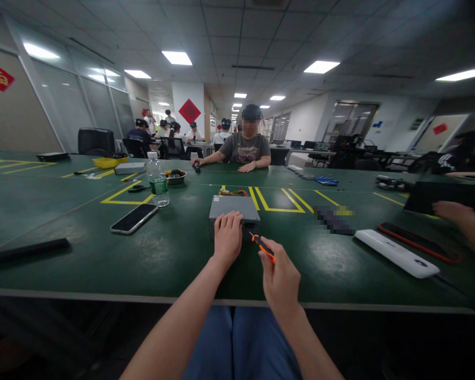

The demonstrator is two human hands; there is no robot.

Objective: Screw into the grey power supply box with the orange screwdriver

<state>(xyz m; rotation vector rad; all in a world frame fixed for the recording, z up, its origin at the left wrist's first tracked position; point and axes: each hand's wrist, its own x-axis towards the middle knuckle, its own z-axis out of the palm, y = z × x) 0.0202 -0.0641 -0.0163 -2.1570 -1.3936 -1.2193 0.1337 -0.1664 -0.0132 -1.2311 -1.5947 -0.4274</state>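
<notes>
A grey metal computer power supply unit sits on the green table in front of me, its bundle of coloured wires at the far side. Over its near top edge my left hand is curled, fingers close together and gripping the casing; the thumb is hidden. My right hand is closed round the orange and black handle of a screwdriver. The screwdriver's thin tip points up and left at the unit's near right side. Whether it touches the casing I cannot tell.
Left of the unit are a phone, a water bottle and a metal bowl. To the right lie a white device and a black-orange case. A person sits opposite; another person's hand is at right.
</notes>
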